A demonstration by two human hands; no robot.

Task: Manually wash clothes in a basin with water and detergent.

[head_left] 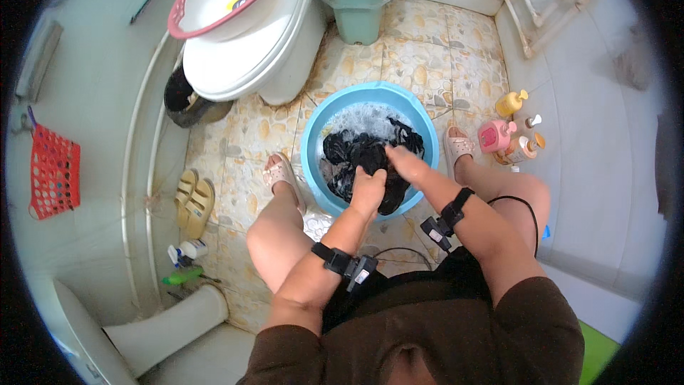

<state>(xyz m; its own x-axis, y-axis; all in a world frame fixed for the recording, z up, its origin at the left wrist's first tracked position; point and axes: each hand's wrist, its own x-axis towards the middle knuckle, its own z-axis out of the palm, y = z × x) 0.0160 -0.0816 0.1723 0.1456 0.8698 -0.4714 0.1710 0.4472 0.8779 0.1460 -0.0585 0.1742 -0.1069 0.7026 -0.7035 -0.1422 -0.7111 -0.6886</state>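
Between my feet on the floor stands a round blue plastic basin (314, 184) holding sudsy water (368, 112) and wet black cloth (347, 144). My left hand (368, 190) grips a bunch of the dark fabric near the middle of the basin. Just to its right, my right hand (403, 163) is on the same cloth by the basin's right side, its fingers partly hidden and a little blurred. Both hands are inside the basin's outline, close together. A strap with a small device (347, 264) circles my left forearm, and another strapped device (448, 219) sits on my right.
A white toilet (240, 72) carries a pink-rimmed washbasin (187, 16) at upper left. Behind stands a green bucket (358, 16). Pump bottles (496, 136) line the right wall. Tan slippers (195, 203), a spray bottle (191, 248) and a pedestal (176, 326) are at left.
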